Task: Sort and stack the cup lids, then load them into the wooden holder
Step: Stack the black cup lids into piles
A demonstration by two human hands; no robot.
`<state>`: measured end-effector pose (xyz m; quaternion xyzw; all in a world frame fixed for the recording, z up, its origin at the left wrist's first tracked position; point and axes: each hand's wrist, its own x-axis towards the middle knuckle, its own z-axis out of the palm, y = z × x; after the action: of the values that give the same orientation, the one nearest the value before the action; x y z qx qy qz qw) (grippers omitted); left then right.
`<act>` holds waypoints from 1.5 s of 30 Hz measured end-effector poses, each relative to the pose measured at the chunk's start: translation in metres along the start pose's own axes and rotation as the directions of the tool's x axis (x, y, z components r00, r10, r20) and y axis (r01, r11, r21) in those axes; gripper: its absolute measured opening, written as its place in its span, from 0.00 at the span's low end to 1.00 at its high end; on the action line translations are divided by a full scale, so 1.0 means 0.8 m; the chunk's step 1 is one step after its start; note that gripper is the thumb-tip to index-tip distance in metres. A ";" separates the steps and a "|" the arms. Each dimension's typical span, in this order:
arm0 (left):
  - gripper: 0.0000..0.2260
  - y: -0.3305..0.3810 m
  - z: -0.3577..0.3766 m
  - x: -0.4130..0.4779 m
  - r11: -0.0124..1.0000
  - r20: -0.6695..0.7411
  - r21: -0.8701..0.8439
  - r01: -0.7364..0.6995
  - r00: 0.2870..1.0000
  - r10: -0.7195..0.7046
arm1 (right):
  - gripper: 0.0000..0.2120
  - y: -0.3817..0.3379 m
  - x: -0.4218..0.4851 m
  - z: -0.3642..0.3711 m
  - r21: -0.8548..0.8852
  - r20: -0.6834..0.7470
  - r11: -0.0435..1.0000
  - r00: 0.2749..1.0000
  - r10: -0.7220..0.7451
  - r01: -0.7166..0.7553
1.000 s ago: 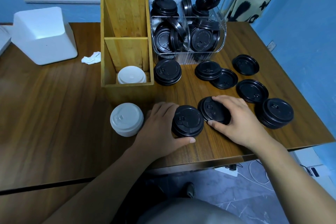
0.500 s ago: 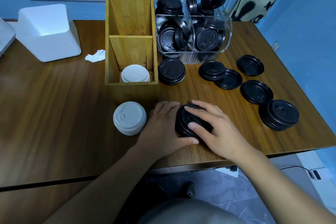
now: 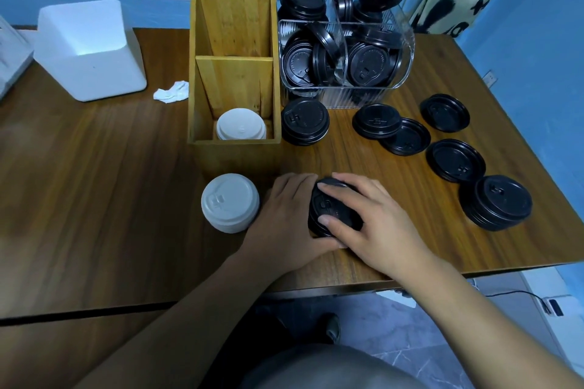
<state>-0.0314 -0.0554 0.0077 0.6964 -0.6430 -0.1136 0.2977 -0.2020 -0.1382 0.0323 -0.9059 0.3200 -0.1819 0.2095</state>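
Both hands clamped on black lid stack [image 3: 331,210] at near table edge: L hand [image 3: 284,218] cups side, R hand [image 3: 373,221] presses top. Wooden holder [image 3: 234,73] lies fwd-left (L hand nearer).

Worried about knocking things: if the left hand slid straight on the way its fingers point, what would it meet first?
Probably the wooden holder; the left hand points at its near wall.

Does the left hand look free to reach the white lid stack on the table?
Probably yes: the left hand lies right beside the white lid stack, nothing between them, though it holds the black lid stack.
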 end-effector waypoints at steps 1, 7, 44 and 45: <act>0.42 0.000 0.001 0.000 1.000 -0.017 -0.001 -0.012 1.000 0.012 | 0.25 -0.002 0.003 -0.002 -0.033 0.012 0.999 1.000 0.002 -0.001; 0.40 -0.005 0.005 0.003 0.997 -0.034 0.070 -0.034 0.999 0.037 | 0.27 -0.007 0.014 -0.009 -0.093 0.082 0.995 0.996 0.027 -0.020; 0.54 0.001 -0.005 0.001 0.984 0.105 -0.121 0.131 0.987 -0.118 | 0.25 0.013 0.007 -0.037 0.363 -0.198 0.910 0.937 0.287 -0.202; 0.55 0.001 -0.004 0.002 0.983 0.108 -0.124 0.134 0.987 -0.121 | 0.26 0.005 0.002 -0.032 0.327 -0.168 0.931 0.960 0.226 -0.162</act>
<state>-0.0301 -0.0557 0.0113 0.7086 -0.6024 -0.2092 0.3022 -0.2146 -0.1489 0.0527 -0.8022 0.3954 -0.2994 0.3324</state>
